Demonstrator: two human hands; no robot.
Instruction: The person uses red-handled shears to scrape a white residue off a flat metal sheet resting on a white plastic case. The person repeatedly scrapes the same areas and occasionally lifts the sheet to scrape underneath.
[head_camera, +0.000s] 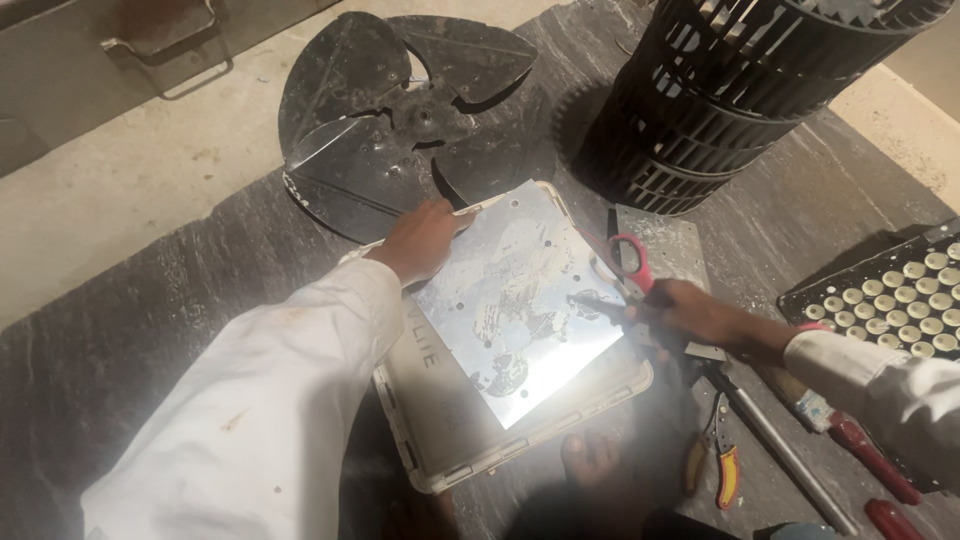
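Hands: left (425, 240) steadies metal plate (520, 300), right (690, 315) holds scissors (620, 270).

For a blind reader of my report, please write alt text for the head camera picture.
The left hand presses a shiny square metal sheet onto a flat white plastic tray, while the right hand works red-handled scissors at the sheet's right edge. Around them lie a broken black fan blade, a black cylindrical blower wheel and pliers.

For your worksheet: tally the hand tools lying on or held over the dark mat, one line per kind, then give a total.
Scissors, held in the right hand: 1
Pliers: 1
Red-handled tools: 2
Total: 4
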